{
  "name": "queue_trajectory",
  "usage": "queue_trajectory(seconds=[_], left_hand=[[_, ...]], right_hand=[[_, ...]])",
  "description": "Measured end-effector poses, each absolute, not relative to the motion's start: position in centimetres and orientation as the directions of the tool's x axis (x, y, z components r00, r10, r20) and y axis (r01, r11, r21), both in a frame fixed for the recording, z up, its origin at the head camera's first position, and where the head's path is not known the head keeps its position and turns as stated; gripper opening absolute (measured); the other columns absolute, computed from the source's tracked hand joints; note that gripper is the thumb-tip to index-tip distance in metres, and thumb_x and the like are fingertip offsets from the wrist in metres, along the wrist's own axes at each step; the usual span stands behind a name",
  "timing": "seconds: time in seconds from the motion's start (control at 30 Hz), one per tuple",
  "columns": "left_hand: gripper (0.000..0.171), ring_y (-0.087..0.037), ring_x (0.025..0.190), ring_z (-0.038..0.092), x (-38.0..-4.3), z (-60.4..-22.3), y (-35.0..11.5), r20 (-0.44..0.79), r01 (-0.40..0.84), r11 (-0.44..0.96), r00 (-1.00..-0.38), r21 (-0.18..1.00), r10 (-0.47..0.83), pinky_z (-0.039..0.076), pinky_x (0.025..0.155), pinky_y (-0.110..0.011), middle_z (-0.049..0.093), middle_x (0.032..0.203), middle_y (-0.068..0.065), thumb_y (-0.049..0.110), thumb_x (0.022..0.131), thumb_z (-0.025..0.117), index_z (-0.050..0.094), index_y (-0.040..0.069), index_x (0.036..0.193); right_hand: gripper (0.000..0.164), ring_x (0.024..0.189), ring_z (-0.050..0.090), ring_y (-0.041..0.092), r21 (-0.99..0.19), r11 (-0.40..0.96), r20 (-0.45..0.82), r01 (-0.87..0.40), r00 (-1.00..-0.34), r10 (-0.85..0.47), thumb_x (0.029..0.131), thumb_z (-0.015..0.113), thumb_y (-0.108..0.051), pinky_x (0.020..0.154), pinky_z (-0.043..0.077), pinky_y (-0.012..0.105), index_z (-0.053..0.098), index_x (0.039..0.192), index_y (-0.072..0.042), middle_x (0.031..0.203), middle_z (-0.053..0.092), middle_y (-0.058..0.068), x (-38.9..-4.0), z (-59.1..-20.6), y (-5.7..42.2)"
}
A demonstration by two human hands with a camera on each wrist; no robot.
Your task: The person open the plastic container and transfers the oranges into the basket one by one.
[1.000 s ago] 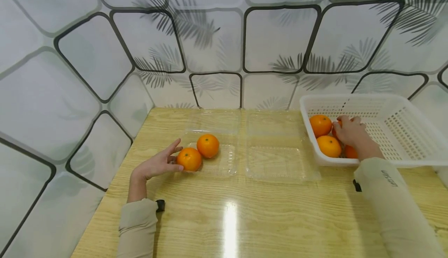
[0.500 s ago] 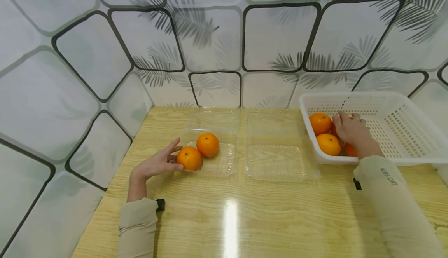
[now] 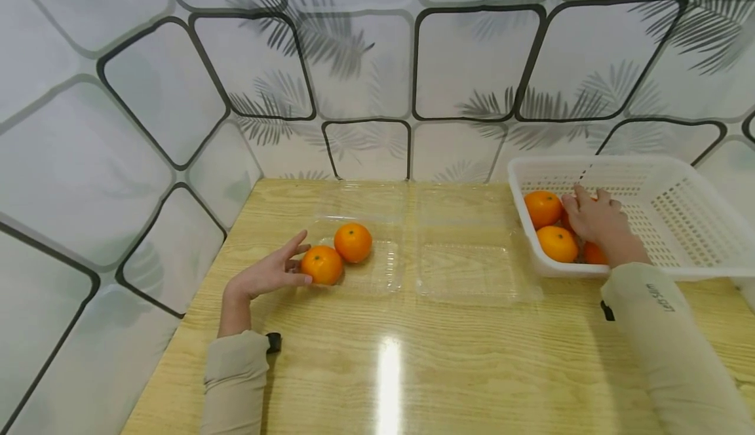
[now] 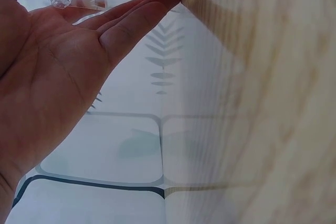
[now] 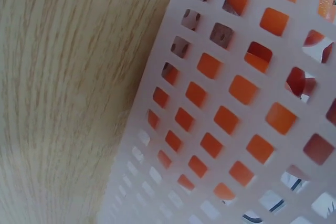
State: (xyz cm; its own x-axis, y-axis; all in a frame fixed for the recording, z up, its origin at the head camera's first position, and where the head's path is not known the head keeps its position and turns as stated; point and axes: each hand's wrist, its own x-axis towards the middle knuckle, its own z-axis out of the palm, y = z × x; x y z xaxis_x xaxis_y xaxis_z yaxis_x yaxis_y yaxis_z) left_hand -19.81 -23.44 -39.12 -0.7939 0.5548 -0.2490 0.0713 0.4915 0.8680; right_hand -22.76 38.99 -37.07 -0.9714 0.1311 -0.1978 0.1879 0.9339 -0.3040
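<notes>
Two oranges, a near one (image 3: pixel 322 265) and a farther one (image 3: pixel 353 243), sit in the left clear plastic container (image 3: pixel 385 268). My left hand (image 3: pixel 265 275) rests against that container's left side beside the near orange; its fingers lie nearly straight, fingertips at the plastic edge in the left wrist view. On the right, my right hand (image 3: pixel 600 224) reaches into a white perforated basket (image 3: pixel 696 215), fingers bent over an orange (image 3: pixel 567 221) that they mostly hide. More oranges, including a front-left one (image 3: pixel 557 244), lie around it. The right wrist view shows the basket wall (image 5: pixel 231 153) with orange behind its holes.
A second clear container (image 3: pixel 466 271), its lid folded back, lies between the first container and the basket. All stand on a wood-grain table (image 3: pixel 448 369). Behind and to the left rises a patterned wall (image 3: pixel 472 61).
My right hand's fingers have shifted slightly over the orange in the basket. The left hand and the oranges in the container stay in place; the head view moves a little.
</notes>
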Motion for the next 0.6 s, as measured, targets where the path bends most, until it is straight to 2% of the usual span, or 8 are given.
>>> queue_trajectory(seconds=[0.6], left_hand=[[0.102,-0.047,0.14,0.035,-19.92,-39.15,-23.61,-0.24,0.089,0.496,-0.793,0.864,0.56,0.037,0.108,-0.056,0.011,0.163,-0.026,0.024,0.093,0.071,-0.005,0.012,0.16]], right_hand=[[0.08,0.131,0.002,0.071,-0.295,0.948,-0.184,0.117,-0.981,0.063,0.101,0.0,-0.059,0.102,0.012,0.079,-0.006,0.157,-0.003,0.149,-0.005,0.048,-22.69,-36.49,38.58]])
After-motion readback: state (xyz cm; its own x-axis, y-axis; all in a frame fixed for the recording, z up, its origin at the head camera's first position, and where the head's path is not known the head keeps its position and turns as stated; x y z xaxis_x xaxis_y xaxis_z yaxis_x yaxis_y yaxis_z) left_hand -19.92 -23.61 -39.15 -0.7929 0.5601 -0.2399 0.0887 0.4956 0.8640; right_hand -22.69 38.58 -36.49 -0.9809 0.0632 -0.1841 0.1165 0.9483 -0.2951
